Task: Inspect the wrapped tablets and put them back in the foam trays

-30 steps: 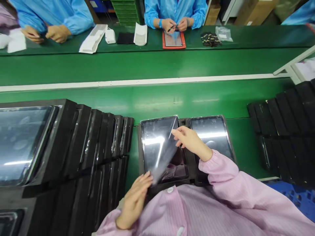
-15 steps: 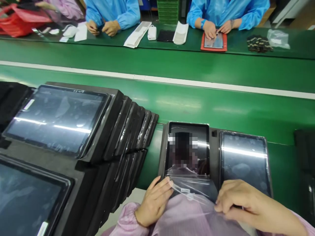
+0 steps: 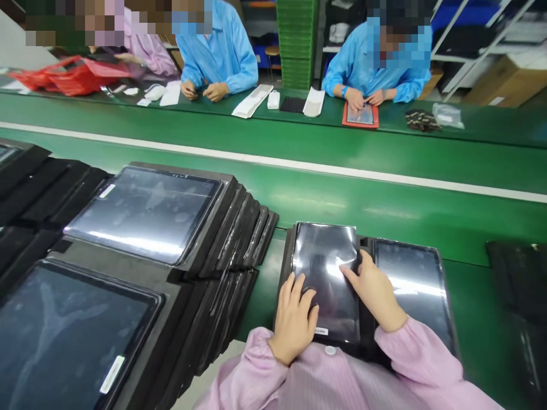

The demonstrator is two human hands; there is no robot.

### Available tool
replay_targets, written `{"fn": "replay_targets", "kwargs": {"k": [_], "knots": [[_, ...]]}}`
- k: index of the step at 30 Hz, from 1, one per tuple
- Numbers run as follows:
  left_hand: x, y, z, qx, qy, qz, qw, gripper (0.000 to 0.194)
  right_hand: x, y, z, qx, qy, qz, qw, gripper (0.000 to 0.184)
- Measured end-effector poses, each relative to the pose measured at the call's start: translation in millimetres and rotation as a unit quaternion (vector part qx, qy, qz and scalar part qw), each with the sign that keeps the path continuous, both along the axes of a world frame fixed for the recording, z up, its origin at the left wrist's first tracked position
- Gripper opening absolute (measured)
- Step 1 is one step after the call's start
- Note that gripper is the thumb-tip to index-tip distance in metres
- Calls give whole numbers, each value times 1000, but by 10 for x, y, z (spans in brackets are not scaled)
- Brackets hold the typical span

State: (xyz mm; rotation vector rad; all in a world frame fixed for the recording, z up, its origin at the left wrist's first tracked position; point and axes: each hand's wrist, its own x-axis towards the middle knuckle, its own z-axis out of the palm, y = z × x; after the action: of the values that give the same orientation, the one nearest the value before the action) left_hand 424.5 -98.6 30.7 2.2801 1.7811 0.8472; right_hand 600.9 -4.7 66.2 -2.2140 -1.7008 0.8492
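A tablet (image 3: pixel 325 296) with a dark glossy screen lies in a black foam tray (image 3: pixel 287 267) in front of me, clear plastic film over its face and a small white label near its bottom edge. My left hand (image 3: pixel 296 322) rests on the tablet's lower left side with the fingers spread. On the right edge lies my right hand (image 3: pixel 380 293), thumb stretched over the screen and the other fingers beyond the edge; nothing is gripped in it. Right of them, a second film-covered tablet (image 3: pixel 412 279) sits in the same tray, partly behind my right forearm.
Stacked foam trays (image 3: pixel 231 228) holding tablets fill the left side. More black trays (image 3: pixel 517 285) stand at the right edge. Beyond the green bench with its white line (image 3: pixel 273 160), several people work; one handles a tablet on a red mat (image 3: pixel 372 123).
The clear film, earlier loose and pulled toward me off the lower end, now lies over the whole screen. My right hand has let go of it and moved up to the tablet's right edge.
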Motion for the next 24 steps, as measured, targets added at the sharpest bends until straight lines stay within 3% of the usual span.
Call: {"fn": "replay_targets", "kwargs": {"k": [3,6,9,11,13,14,19,21,24], "knots": [[-20,4,-98,-9,-40,2,999,20,-12,25,-23,34,165,-51,984,28],[-79,146,-57,-52,-141,36,988,27,-35,-50,48,64,247,-32,966,30],[-149,371,197,-86,-321,153,930,48,-51,-236,185,97,320,-8,943,32],[-194,457,436,-107,-447,168,872,51,-17,-377,279,127,380,9,916,30],[-224,445,660,-123,-526,103,835,41,47,-495,375,169,425,24,889,26],[-232,411,752,-121,-540,59,831,35,82,-541,426,193,440,32,876,24],[-236,205,978,-15,-480,-122,868,26,143,-668,681,290,512,87,804,23],[-244,169,993,26,-465,-146,873,27,113,-694,741,296,511,114,799,20],[-269,143,987,51,-473,-173,863,31,68,-722,769,295,484,143,811,30]]}}
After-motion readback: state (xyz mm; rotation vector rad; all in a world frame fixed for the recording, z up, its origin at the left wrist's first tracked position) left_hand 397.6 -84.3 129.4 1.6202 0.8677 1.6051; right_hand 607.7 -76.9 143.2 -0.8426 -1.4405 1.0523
